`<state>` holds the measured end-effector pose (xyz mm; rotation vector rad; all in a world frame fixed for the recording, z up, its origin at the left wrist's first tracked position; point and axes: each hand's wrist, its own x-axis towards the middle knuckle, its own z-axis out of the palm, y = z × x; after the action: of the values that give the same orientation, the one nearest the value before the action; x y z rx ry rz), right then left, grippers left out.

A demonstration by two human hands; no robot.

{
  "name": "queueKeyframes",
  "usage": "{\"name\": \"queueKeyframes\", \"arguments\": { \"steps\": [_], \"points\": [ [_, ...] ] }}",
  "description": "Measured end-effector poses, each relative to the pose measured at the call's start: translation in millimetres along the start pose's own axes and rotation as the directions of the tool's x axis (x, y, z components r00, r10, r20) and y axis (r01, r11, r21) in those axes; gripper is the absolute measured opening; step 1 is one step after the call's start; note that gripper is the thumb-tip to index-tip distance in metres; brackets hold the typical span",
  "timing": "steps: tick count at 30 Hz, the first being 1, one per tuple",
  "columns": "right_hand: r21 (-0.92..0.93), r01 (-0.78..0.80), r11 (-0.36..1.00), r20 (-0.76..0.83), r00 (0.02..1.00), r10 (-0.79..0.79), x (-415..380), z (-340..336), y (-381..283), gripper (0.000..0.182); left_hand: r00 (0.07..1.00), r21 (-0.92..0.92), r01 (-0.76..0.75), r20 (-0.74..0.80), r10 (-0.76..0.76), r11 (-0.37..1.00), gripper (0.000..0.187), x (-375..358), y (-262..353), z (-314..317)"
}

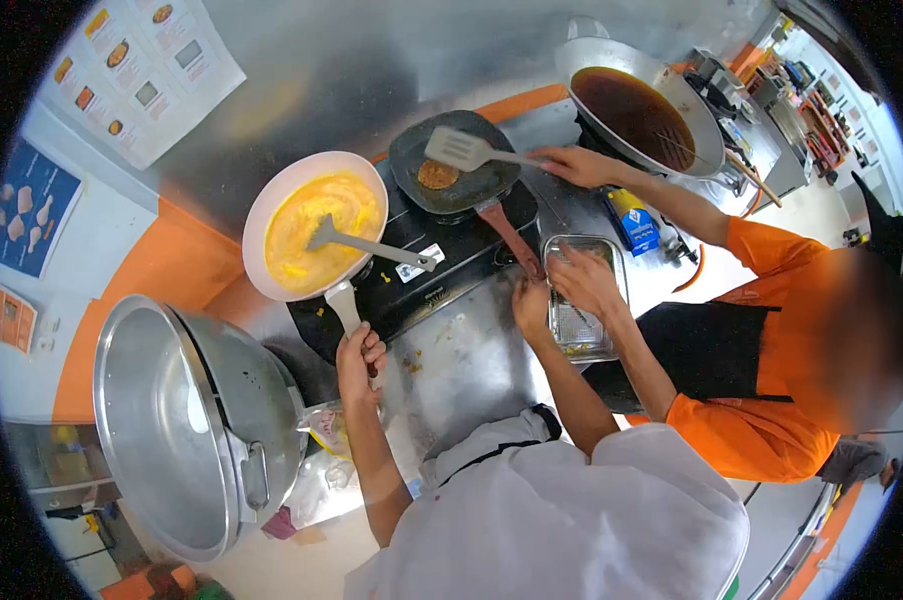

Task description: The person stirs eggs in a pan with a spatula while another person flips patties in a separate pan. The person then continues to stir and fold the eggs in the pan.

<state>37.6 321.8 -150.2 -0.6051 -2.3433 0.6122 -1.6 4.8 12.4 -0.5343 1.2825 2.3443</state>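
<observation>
Gripping pan handle (349, 312), left hand (359, 360); stove label (414, 267) perhaps unreadable.

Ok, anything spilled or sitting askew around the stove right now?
Yes: yellow egg bits lie scattered on the black stove and the steel counter below the white pan. A grey spatula rests loose in the egg. The left hand grips the pan handle.

On the worktop (461, 370), a stove (441, 255) carries two pans: the pan of egg (311, 225) to the left with a spatula (366, 245) lying in it, and a skillet (456, 165) farther right holding a patty (437, 175). A large pot (201, 420) sits near left. A tray (581, 300) lies right of the stove, a wok (641, 105) far right behind it.
</observation>
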Motion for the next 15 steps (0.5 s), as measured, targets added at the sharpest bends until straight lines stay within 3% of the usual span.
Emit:
{"name": "queueKeyframes", "arguments": {
  "steps": [1,2,4,6,8,10,12,14,15],
  "points": [
    [-0.135,0.19,0.973,-0.106,0.973,-0.205,7,6,4,0.017,1.0,-0.011,-0.006,0.012,0.006,1.0,0.016,0,1,0],
    [-0.126,0.205,0.971,-0.101,0.971,-0.218,15,11,10,0.017,1.0,-0.022,-0.017,0.003,0.017,1.0,0.016,0,3,1],
    [-0.514,0.376,0.771,-0.055,0.883,-0.467,29,30,21,0.018,1.0,-0.007,0.009,0.008,-0.009,1.0,0.016,-2,4,3],
    [-0.801,0.439,0.406,0.081,0.753,-0.653,36,45,32,0.019,1.0,-0.018,0.002,-0.025,-0.003,1.0,0.016,-3,4,4],
    [-0.927,0.372,-0.039,0.276,0.611,-0.742,45,59,44,0.021,0.999,-0.033,0.02,0.043,-0.019,0.999,0.013,2,1,-4],
    [-0.863,0.191,-0.468,0.497,0.489,-0.716,51,69,59,0.022,0.999,-0.038,0.016,0.03,-0.015,0.999,0.012,0,2,-3],
    [-0.622,-0.067,-0.78,0.694,0.413,-0.589,50,81,90,0.024,1.0,-0.042,0.014,0.018,-0.013,0.999,0.012,-2,3,0],
    [-0.262,-0.344,-0.902,0.825,0.405,-0.394,55,112,121,0.026,1.0,-0.022,0.006,0.013,-0.005,1.0,0.015,-3,4,2],
    [-0.265,-0.348,-0.899,0.827,0.398,-0.398,53,124,136,0.026,1.0,-0.028,0.003,0.008,-0.003,1.0,0.015,-3,4,2]
  ]
}}
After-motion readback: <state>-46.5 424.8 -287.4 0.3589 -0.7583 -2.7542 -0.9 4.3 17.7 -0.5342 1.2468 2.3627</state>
